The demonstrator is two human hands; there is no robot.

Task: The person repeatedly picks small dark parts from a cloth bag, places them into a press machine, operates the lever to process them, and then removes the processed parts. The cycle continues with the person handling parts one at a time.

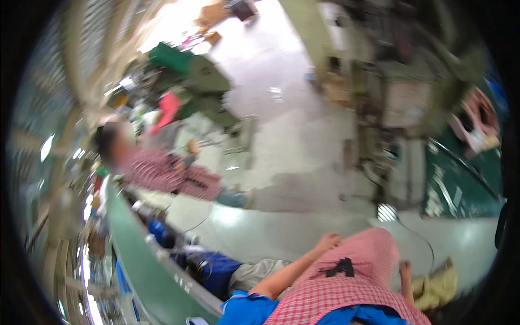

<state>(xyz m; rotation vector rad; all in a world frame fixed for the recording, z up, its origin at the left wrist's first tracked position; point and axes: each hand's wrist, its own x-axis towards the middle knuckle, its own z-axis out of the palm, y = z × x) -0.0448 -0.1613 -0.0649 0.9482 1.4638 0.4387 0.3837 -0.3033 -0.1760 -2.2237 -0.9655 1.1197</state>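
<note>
My left hand (328,241) is at the upper left edge of the red-and-white checked apron (346,295) that covers my front and lap. Its fingers are smeared by motion, and I see no object in it. My right hand (405,267) hangs beside the apron's right side, small and blurred, with its fingers not clear. The apron carries a dark print. Close to the right hand, a yellowish cloth (437,287) lies low on that side.
To the left runs a long green-topped bench (143,260), with blue bags (219,273) beside it. Farther off, a person in a checked apron (157,170) is near green machinery (208,76). Equipment (409,103) and a dark green surface (460,184) stand right. A cable (420,233) trails across the floor.
</note>
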